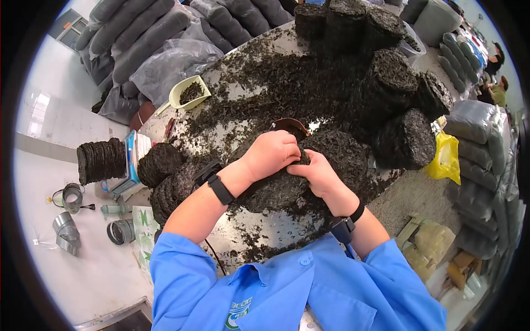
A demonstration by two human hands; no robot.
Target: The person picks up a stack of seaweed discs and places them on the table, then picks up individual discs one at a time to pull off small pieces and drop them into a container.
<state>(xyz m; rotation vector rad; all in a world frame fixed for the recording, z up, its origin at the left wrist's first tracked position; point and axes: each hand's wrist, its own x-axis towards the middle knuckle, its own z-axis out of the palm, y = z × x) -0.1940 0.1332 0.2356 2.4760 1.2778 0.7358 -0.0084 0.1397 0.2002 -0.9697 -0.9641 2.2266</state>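
Head view, near edge: your table (pixel 251 223) is showing a patch of bare, flake-strewn metal between the dark bundle and your blue shirt (pixel 276 292), giving your forearms some room.
Left edge: dark rolls (pixel 160 164) are crowding this side, with a blue-edged stack (pixel 131 160) standing just beyond them.
Far side: loose dark flakes (pixel 265 88) are covering much of the surface, and a pale scoop (pixel 189 92) is lying near the far left edge, holding more flakes.
Right edge: tall dark stacks (pixel 392 71) are standing close together, leaving little room there; a yellow bag (pixel 444 157) is hanging just beside them.
Dark bundle: it is lying under and in front of your hands (pixel 270 190), between the bare patch and a reddish-brown curved piece (pixel 292 124).
Left hand: yours (pixel 270 154) is resting on the bundle's upper part, fingers curled inward and tips partly hidden; you cannot tell what they are gripping.
Right hand: yours (pixel 319 172) is facing it, half curled, thumb and forefinger parted around dark material; whether they are pinching it, you cannot tell.
Fingertips: both hands' tips are sitting just beside each other.
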